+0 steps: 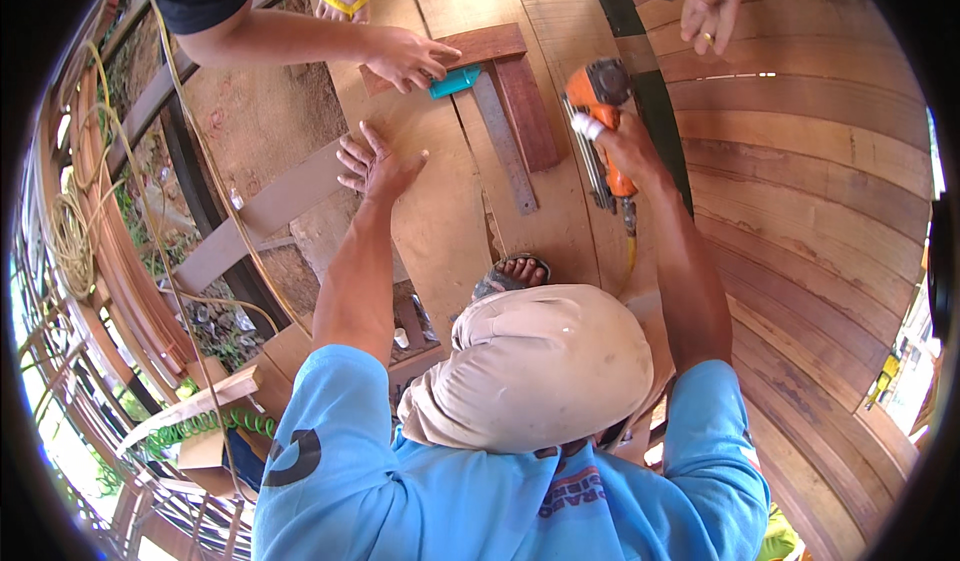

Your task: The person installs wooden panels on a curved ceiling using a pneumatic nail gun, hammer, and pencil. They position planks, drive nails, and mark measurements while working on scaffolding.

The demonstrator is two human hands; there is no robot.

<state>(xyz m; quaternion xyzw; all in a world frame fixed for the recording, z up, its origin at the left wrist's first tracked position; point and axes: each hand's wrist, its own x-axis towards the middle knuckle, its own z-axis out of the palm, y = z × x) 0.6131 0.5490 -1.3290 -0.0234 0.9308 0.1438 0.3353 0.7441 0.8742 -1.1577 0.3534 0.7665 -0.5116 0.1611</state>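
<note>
My right hand (628,149) is wrapped round the handle of an orange and black nail gun (607,89), raised over the boards with a hose fitting at its lower end. My left hand (378,166) is empty, its fingers spread above the pale plywood (435,196). Ahead of it lies a try square with a teal handle (455,83) and a grey metal blade (505,146). Two reddish wood pieces meet at a corner there: a crosswise piece (490,45) and a lengthwise piece (528,111) beside the blade. A co-worker's hand (408,58) rests at the crosswise piece and the teal handle.
Another hand with a ring (710,11) hangs at the top right. Curved wooden planks (800,171) rise on the right. To the left are a gap over rubble, a grey-brown plank (265,211), cords and a green coiled hose (200,426). My foot (520,271) is on the boards.
</note>
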